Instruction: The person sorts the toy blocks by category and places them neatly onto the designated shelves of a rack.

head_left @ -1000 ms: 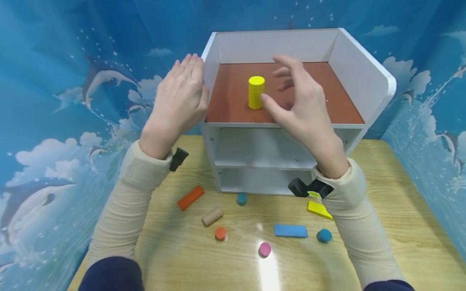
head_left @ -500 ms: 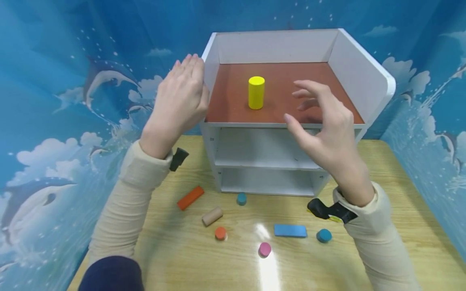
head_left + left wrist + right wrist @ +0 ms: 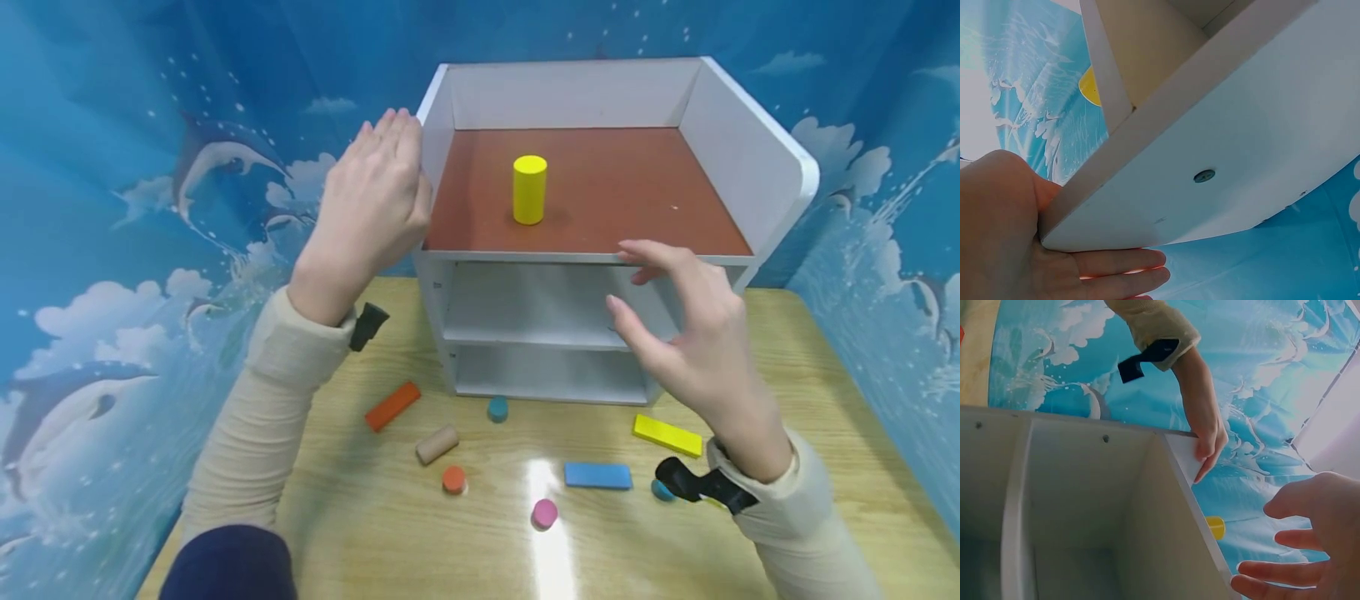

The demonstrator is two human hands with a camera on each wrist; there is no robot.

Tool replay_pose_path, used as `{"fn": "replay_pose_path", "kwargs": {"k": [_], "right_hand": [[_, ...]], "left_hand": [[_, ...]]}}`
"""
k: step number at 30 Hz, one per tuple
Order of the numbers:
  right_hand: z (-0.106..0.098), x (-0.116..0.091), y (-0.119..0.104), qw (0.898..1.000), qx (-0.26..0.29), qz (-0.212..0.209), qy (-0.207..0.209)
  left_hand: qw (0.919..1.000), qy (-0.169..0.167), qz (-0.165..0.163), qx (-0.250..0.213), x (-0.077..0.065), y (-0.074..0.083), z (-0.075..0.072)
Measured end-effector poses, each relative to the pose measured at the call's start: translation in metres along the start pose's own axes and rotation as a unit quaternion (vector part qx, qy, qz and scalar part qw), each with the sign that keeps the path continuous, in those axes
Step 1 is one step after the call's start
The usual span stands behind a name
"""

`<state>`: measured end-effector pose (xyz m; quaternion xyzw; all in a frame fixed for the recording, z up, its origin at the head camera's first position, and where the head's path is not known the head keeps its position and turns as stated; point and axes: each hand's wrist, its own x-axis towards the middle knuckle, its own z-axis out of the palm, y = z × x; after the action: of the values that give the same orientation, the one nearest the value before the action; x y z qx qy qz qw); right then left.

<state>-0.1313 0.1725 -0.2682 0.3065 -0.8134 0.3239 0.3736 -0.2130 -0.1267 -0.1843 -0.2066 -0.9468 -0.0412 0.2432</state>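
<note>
My left hand (image 3: 367, 192) holds the left side wall of a white shelf unit (image 3: 525, 304). In the left wrist view its straight fingers (image 3: 1124, 279) lie along the outer panel, the thumb mostly hidden behind the front edge. A yellow cylinder block (image 3: 529, 192) stands upright on the shelf's brown top, nearer the left side. My right hand (image 3: 693, 333) hovers before the shelf's right front, fingers spread and loosely bent, holding nothing. The right wrist view shows this hand (image 3: 1310, 540) apart from the shelf, with part of the yellow cylinder (image 3: 1215, 527) beyond the edge.
On the wooden table (image 3: 375, 525) lie an orange-red bar (image 3: 393, 407), a plain wood cylinder (image 3: 437, 446), blue (image 3: 597, 476) and yellow (image 3: 667, 435) flat blocks, and several small round blocks. The right wrist partly covers one blue round block (image 3: 663, 490). Ocean-print sheets surround the table.
My right hand has drawn away from the yellow cylinder, rightward and down toward me, its fingers spread. The cylinder stays standing in place. My left hand has not visibly moved.
</note>
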Motion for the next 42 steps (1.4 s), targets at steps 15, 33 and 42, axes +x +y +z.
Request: {"fn": "replay_pose_path", "kwargs": {"k": [15,33,42], "right_hand": [[0.029,-0.034,-0.014,0.998,0.053,-0.033,0.002],[0.097,-0.062,-0.012,0.985,0.149,-0.061,-0.062],[0.129,-0.066,-0.015,0.975,0.159,-0.09,-0.127]], "left_hand": [[1.0,0.003,0.0,-0.004,0.0,0.0,0.0],[1.0,0.001,0.0,-0.005,-0.001,0.0,0.0],[1.0,0.006,0.003,-0.005,-0.001,-0.001,0.0]]}}
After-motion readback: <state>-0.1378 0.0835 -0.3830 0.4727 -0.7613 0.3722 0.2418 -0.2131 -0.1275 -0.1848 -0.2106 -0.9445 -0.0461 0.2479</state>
